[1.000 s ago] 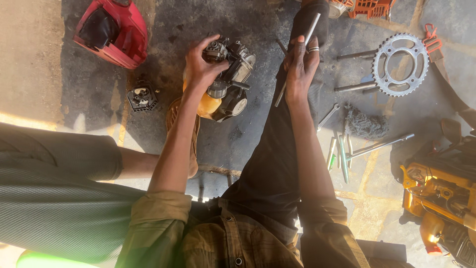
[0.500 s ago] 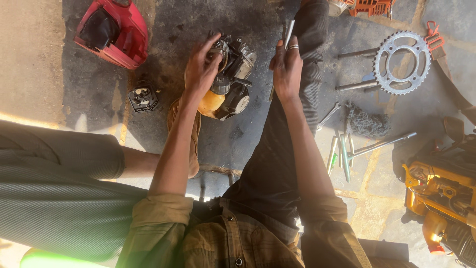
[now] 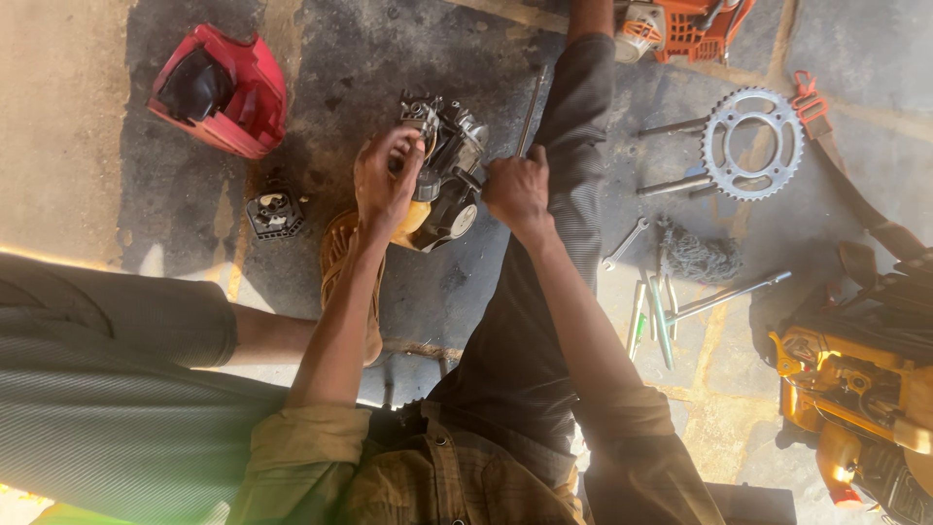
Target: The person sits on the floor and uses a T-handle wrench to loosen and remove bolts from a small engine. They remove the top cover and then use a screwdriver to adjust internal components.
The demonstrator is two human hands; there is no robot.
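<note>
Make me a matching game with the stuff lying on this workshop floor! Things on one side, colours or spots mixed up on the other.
Things:
1. cover
2. sprocket
3. engine
4. rod

Places or colours:
A. silver toothed ring lying flat at the right of the floor
B. held upright in the right hand
C. red, lying at the top left
D. dark and greasy, under the left hand

Pairs: 1-C, 2-A, 3-D, 4-B
</note>
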